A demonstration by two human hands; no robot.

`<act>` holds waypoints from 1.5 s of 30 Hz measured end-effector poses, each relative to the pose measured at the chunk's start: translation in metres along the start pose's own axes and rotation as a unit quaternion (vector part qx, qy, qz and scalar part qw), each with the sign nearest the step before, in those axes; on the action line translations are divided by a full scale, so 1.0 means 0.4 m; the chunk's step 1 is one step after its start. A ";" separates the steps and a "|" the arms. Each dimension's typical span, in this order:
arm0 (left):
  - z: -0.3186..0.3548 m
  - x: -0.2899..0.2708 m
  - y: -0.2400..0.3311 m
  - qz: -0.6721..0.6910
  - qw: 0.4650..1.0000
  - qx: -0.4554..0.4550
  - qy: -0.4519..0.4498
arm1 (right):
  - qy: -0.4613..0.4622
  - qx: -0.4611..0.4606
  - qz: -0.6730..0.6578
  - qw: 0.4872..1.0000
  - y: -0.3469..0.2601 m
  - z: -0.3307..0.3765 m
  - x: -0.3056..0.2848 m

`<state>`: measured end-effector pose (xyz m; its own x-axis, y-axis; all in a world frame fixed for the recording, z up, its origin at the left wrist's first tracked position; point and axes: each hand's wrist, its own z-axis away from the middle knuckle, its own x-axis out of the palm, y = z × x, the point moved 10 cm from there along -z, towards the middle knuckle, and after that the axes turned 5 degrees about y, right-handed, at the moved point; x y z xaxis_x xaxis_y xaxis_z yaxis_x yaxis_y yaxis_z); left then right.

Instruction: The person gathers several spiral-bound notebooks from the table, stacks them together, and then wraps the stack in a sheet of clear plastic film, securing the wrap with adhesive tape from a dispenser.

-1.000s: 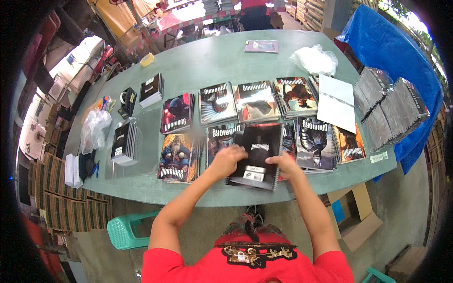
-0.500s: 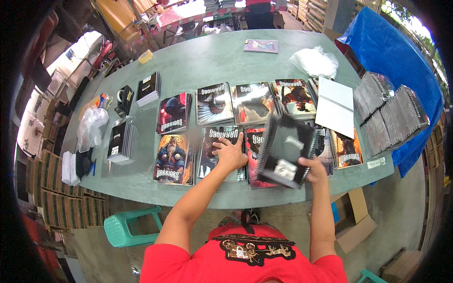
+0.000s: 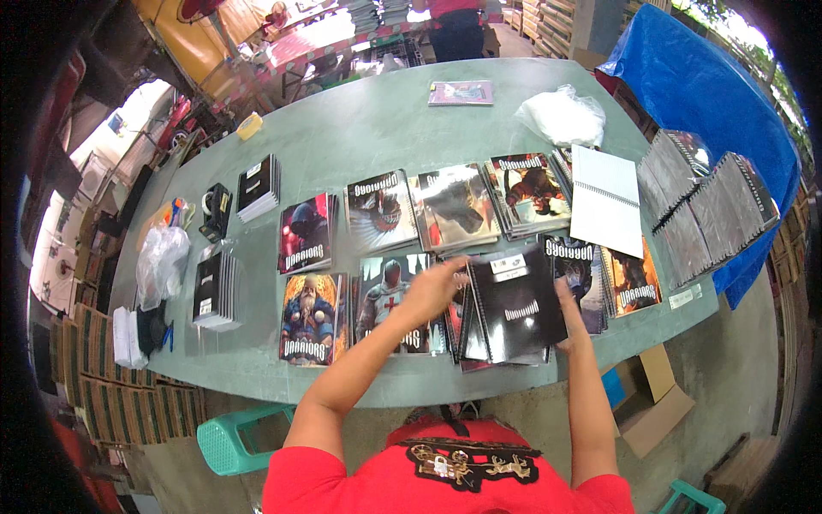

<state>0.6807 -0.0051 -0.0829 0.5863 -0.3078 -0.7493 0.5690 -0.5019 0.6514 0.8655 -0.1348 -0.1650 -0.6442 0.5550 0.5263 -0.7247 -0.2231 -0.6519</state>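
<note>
By the counter's (image 3: 385, 381) near edge, the right hand (image 3: 573, 322) is pinching the black notebook (image 3: 515, 331), presumably steadying it; the left hand's (image 3: 431, 295) grip I cannot tell.

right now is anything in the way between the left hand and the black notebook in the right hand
Nothing visible: the left hand is close beside the black notebook, on its spiral side, opposite the right hand; whether it touches is unclear.

The green table (image 3: 368, 111) carries stacked notebooks (image 3: 381, 210) toward its near edge — a tape dispenser (image 3: 216, 212) and clear bag (image 3: 163, 261) by the left edge, a white bag (image 3: 561, 116) near the far right corner.
</note>
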 end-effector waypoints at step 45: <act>0.164 0.266 0.385 -0.290 0.949 0.121 0.015 | 0.004 -0.025 0.138 0.990 -0.265 0.068 -0.414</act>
<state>0.7927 -0.1682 -0.0701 0.2319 0.0983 -0.9677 0.6548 -0.7515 0.0806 1.0426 -0.2251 -0.1681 -0.8142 0.4843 0.3203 -0.5081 -0.3271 -0.7968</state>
